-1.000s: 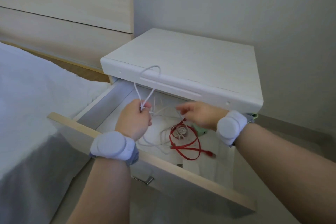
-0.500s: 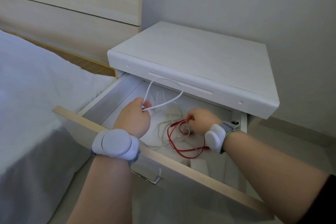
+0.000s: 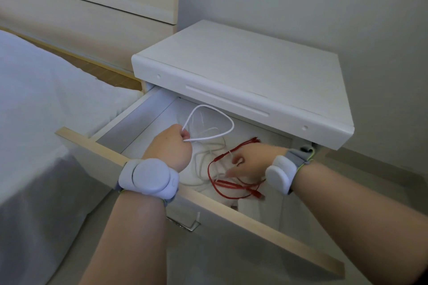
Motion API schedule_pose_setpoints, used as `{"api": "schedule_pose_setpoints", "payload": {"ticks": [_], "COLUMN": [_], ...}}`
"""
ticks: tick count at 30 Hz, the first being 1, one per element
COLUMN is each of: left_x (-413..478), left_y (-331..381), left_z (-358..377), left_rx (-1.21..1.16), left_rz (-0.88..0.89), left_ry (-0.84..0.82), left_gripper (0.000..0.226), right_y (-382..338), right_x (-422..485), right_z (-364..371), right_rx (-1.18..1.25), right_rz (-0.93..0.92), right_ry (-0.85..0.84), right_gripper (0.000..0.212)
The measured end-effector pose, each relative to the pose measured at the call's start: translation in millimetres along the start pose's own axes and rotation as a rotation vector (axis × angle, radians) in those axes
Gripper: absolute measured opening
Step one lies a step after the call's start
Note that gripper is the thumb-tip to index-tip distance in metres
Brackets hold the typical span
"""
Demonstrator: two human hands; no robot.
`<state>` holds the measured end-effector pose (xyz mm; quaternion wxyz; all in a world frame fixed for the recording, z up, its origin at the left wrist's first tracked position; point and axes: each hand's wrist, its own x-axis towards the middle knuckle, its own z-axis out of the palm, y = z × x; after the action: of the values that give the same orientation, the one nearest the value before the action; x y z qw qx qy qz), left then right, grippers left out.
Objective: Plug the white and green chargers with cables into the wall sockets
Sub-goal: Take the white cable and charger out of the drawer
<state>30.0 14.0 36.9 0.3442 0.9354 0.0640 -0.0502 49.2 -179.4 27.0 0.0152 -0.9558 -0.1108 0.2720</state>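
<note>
While the left hand (image 3: 170,146) is closed tight on the white cable (image 3: 202,106), pinching a doubled strand, the loop stands up out of the fist toward 1 o'clock, its long axis leaning toward 2. From the fist the slack drops toward 4 o'clock into a loose heap on the floor of the open drawer (image 3: 92,146). The right hand (image 3: 251,164) sits at 3 to 4 o'clock of the left, low in that heap, fingers curled down among white strands and the red cable (image 3: 244,144). Whether it pinches a strand or only rakes through them I cannot tell. No charger body, white or green, shows, and no wall socket is in view. If a plug lies at the cable's end, it is probably under or just beside the right hand, which is the nearer one. The next step likely needs the white cable freed from the red, which loops from 12 round to 7 o'clock of that hand. The desk (image 3: 243,71) top overhangs at 12, and the bed (image 3: 46,99) lies at 9.
</note>
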Motion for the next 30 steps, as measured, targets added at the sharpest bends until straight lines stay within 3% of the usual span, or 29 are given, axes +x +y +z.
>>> {"api": "schedule_pose_setpoints", "payload": {"ticks": [3, 7, 10, 13, 15, 18, 20, 25, 27, 30], "left_x": [1, 3, 4, 4, 4, 5, 5, 7, 5, 1], "left_y": [2, 1, 0, -2, -3, -4, -4, -2, -1, 2], "left_z": [5, 4, 2, 0, -1, -2, -2, 0, 0, -1], "left_rx": [0.003, 0.017, 0.007, 0.004, -0.007, -0.027, -0.037, -0.063, -0.056, -0.050], "left_rz": [0.011, 0.021, 0.029, 0.032, 0.027, 0.017, 0.012, -0.021, -0.024, -0.035], "left_ry": [-0.015, -0.017, -0.025, -0.025, -0.027, -0.025, -0.015, 0.041, 0.057, 0.082], "left_gripper": [0.016, 0.017, 0.017, 0.018, 0.018, 0.016, 0.016, 0.015, 0.016, 0.016], "right_y": [-24, -34, -32, -28, -22, -8, 7, 38, 42, 44], "right_x": [13, 36, 43, 44, 36, 7, -12, -45, -54, -59], "right_z": [16, 38, 40, 29, 11, -19, -34, -61, -60, -48], "right_rx": [0.060, 0.003, -0.034, 0.050, 0.305, 1.046, 1.259, 1.275, 1.192, 1.020], "right_rz": [-0.096, -0.086, -0.110, -0.090, -0.069, -0.159, -0.228, -0.252, -0.242, -0.240], "right_ry": [0.127, 0.064, 0.074, 0.127, 0.253, 0.312, 0.453, 0.841, 0.891, 0.833], "right_gripper": [0.050, 0.051, 0.026, 0.021, 0.016, 0.020, 0.023, 0.033, 0.033, 0.029]}}
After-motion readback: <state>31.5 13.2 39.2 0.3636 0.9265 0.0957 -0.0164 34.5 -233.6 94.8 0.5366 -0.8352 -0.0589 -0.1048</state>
